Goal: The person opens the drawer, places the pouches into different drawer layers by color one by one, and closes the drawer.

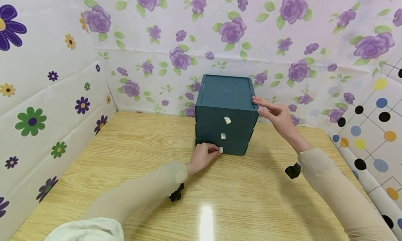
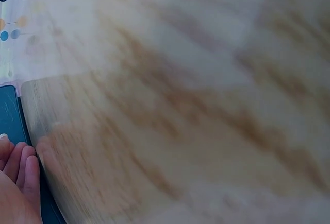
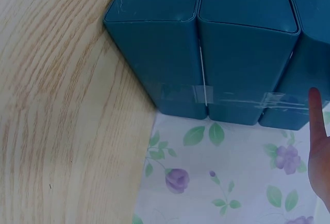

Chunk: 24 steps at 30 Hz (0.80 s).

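Observation:
A dark blue drawer unit (image 1: pixel 226 90) of three stacked drawers stands upright on the wooden table, its front facing me. Each drawer has a small white pull tab on its front: a top tab (image 1: pixel 227 120), a middle tab (image 1: pixel 223 136) and a bottom tab (image 1: pixel 221 150). My left hand (image 1: pixel 202 156) pinches the bottom tab between thumb and fingers. With fairly straight fingers, my right hand (image 1: pixel 280 119) rests against the unit's upper right edge. In the right wrist view, clear tape (image 3: pixel 232 98) runs across the unit's side. All three drawers look closed.
The wooden table (image 1: pixel 150 143) spreads around the unit. Behind it hangs a cloth with purple roses (image 1: pixel 179 58); a daisy-patterned cloth (image 1: pixel 62 94) covers the left side and a dotted one (image 1: pixel 373 129) the right. Black wrist cameras (image 1: pixel 293 171) hang below both forearms.

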{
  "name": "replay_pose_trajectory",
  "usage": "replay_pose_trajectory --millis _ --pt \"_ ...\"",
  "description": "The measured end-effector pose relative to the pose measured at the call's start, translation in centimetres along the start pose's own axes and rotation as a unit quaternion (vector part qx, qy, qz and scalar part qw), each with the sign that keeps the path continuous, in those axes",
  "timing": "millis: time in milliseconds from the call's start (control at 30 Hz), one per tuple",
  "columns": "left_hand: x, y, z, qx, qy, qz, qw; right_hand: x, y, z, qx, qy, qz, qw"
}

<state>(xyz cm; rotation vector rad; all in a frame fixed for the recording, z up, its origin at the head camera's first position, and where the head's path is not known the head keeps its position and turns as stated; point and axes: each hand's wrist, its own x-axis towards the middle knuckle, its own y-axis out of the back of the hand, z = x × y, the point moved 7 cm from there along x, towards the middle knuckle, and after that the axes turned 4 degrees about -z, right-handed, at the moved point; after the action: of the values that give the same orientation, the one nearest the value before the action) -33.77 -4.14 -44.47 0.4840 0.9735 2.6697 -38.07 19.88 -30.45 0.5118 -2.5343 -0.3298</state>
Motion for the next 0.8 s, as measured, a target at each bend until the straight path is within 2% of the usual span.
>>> replay_pose_trajectory --millis 567,800 --pt "-0.18 -0.07 0.05 -0.006 0.012 -0.013 0.9998 -0.17 -0.15 0.17 0.000 -0.002 0.014 0.9999" --pt "-0.26 -0.02 -0.41 -0.029 0.008 -0.019 0.9994 -0.28 -0.46 0.15 0.003 0.008 0.016 0.9998"
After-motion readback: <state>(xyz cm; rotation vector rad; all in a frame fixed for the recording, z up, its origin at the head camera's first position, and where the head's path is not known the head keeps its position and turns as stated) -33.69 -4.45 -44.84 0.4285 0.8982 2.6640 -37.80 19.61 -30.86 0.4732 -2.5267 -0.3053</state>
